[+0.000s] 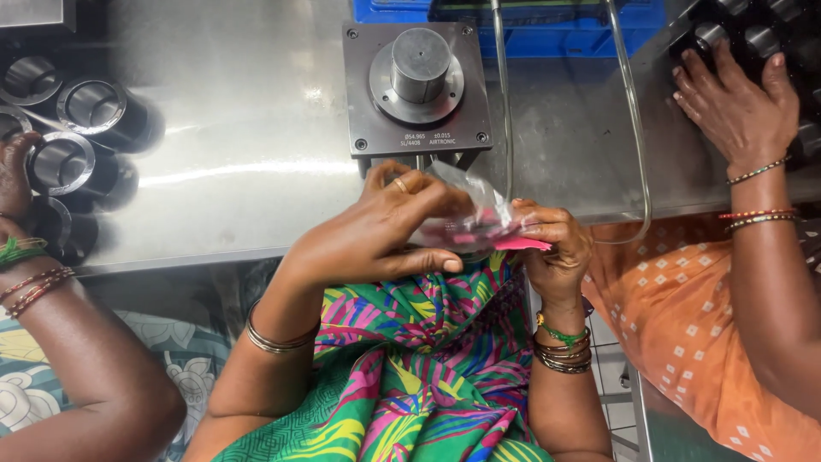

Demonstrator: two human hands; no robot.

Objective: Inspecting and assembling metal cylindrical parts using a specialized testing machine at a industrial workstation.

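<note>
We hold a small clear plastic bag (pixel 469 216) with pink pieces inside between both our hands, near our body and just in front of the table edge. Our left hand (pixel 376 231) pinches its left end with curled fingers; our right hand (pixel 556 244) grips the right end. The bag's long axis runs left to right. It looks thin, crinkled and shiny. Far behind stands a grey metal block (pixel 416 85) with a round post.
</note>
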